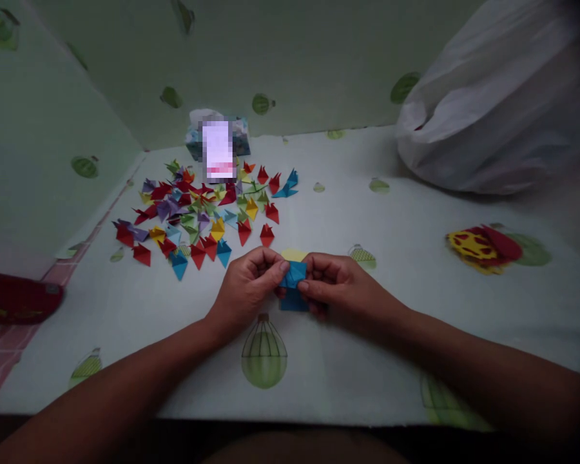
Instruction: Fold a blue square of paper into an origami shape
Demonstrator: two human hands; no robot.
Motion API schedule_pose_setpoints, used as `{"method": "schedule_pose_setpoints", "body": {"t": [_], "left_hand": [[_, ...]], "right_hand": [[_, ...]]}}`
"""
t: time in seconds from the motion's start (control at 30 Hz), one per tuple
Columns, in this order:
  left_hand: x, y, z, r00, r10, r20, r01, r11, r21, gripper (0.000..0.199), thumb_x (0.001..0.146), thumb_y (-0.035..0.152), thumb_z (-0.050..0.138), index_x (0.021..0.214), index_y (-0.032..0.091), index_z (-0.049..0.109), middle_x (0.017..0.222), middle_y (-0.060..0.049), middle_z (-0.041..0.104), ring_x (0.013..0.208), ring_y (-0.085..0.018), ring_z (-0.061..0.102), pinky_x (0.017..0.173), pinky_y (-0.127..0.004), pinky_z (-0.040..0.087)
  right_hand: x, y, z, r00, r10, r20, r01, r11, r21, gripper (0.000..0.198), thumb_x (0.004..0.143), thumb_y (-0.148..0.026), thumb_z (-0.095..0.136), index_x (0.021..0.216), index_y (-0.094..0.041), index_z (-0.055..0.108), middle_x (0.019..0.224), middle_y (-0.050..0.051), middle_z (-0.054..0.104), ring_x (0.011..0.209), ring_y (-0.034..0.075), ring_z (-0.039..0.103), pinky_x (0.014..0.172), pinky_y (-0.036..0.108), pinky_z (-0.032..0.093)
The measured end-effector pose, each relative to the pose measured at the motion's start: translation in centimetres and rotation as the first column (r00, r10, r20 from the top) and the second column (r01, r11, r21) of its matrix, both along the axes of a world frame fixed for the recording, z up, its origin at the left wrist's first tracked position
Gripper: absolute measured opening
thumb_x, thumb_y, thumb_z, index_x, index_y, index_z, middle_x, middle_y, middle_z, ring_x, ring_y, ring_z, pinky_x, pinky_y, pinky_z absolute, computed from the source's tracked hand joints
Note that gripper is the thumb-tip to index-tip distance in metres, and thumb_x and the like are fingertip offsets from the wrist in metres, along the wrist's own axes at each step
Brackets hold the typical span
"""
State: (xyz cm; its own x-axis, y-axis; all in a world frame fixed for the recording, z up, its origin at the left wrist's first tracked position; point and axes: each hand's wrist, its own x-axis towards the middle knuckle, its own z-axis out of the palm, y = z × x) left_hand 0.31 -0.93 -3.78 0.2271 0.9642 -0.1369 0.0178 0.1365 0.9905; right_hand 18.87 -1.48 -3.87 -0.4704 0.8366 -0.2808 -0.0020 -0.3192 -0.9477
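A small blue piece of origami paper (294, 276), partly folded with creases showing, is held up between my two hands over the table. My left hand (254, 280) pinches its left edge between thumb and fingers. On the opposite edge, my right hand (336, 280) grips it the same way, thumb on the front. Below the folded part hangs a darker blue square portion (294, 299). Several small folded paper birds (203, 212) in red, yellow, blue, purple and green lie in a loose pile beyond my left hand.
A tissue box (242, 135) stands at the back, with a blurred-out bright screen (217, 148) before it. To the right sit a large white plastic bag (493, 122) and red and yellow cut-outs (481, 246). A red object (19, 298) lies at the left edge.
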Motion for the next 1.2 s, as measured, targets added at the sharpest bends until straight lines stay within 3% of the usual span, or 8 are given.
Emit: {"method": "schedule_pose_setpoints", "body": {"t": [0.2, 0.5, 0.77, 0.93, 1.03, 1.2], "left_hand": [[-0.03, 0.08, 0.14, 0.999, -0.017, 0.029, 0.017, 1.0, -0.012, 0.021, 0.08, 0.033, 0.074, 0.079, 0.016, 0.063, 0.068, 0.002, 0.065, 0.057, -0.01, 0.062, 0.057, -0.022, 0.052], [-0.07, 0.05, 0.52, 0.998, -0.038, -0.042, 0.038, 0.999, -0.006, 0.023, 0.082, 0.034, 0.073, 0.074, 0.016, 0.062, 0.06, 0.002, 0.064, 0.054, -0.01, 0.06, 0.056, -0.022, 0.05], [-0.07, 0.17, -0.21, 0.994, -0.076, 0.073, 0.079, 0.996, -0.037, 0.024, 0.077, 0.03, 0.078, 0.094, 0.017, 0.069, 0.073, 0.001, 0.067, 0.062, -0.011, 0.063, 0.062, -0.024, 0.055], [0.0, 0.04, -0.21, 0.998, -0.04, 0.045, 0.037, 0.996, 0.08, 0.02, 0.078, 0.022, 0.075, 0.097, 0.019, 0.069, 0.079, 0.0, 0.067, 0.072, -0.012, 0.063, 0.066, -0.021, 0.054], [-0.05, 0.0, -0.16, 0.999, -0.038, -0.029, 0.041, 0.993, 0.112, 0.01, 0.079, 0.022, 0.075, 0.085, 0.017, 0.069, 0.075, 0.0, 0.066, 0.068, -0.01, 0.06, 0.063, -0.02, 0.051], [-0.17, -0.09, -0.13, 0.993, -0.045, -0.111, 0.061, 0.988, 0.142, 0.011, 0.08, 0.025, 0.074, 0.085, 0.016, 0.07, 0.072, 0.0, 0.067, 0.065, -0.01, 0.06, 0.062, -0.021, 0.051]], "right_hand": [[0.09, -0.06, -0.3, 1.0, -0.017, -0.013, 0.017, 1.0, -0.003, 0.021, 0.085, -0.033, 0.068, 0.077, -0.018, 0.055, 0.061, -0.004, 0.057, 0.048, 0.008, 0.052, 0.046, 0.021, 0.042], [0.23, -0.21, -0.26, 0.999, -0.032, 0.013, 0.031, 0.998, 0.047, 0.032, 0.086, -0.043, 0.069, 0.074, -0.019, 0.053, 0.063, -0.003, 0.056, 0.049, 0.008, 0.051, 0.045, 0.021, 0.041], [0.39, -0.06, -0.6, 1.0, -0.028, 0.014, 0.027, 0.998, 0.059, 0.026, 0.089, -0.037, 0.064, 0.073, -0.019, 0.053, 0.059, -0.004, 0.054, 0.046, 0.008, 0.048, 0.044, 0.022, 0.038], [0.31, -0.05, -0.45, 0.999, -0.025, 0.037, 0.023, 0.998, 0.055, 0.027, 0.089, -0.034, 0.064, 0.071, -0.019, 0.052, 0.057, -0.004, 0.055, 0.044, 0.007, 0.048, 0.043, 0.021, 0.037], [0.24, -0.07, -0.43, 0.999, -0.024, 0.022, 0.023, 0.999, 0.03, 0.027, 0.086, -0.035, 0.068, 0.072, -0.019, 0.052, 0.057, -0.004, 0.055, 0.044, 0.007, 0.048, 0.043, 0.021, 0.037], [0.2, -0.14, -0.43, 0.999, -0.031, 0.02, 0.031, 1.0, -0.004, 0.03, 0.086, -0.039, 0.069, 0.07, -0.019, 0.052, 0.058, -0.003, 0.056, 0.044, 0.007, 0.049, 0.043, 0.02, 0.038]]}}
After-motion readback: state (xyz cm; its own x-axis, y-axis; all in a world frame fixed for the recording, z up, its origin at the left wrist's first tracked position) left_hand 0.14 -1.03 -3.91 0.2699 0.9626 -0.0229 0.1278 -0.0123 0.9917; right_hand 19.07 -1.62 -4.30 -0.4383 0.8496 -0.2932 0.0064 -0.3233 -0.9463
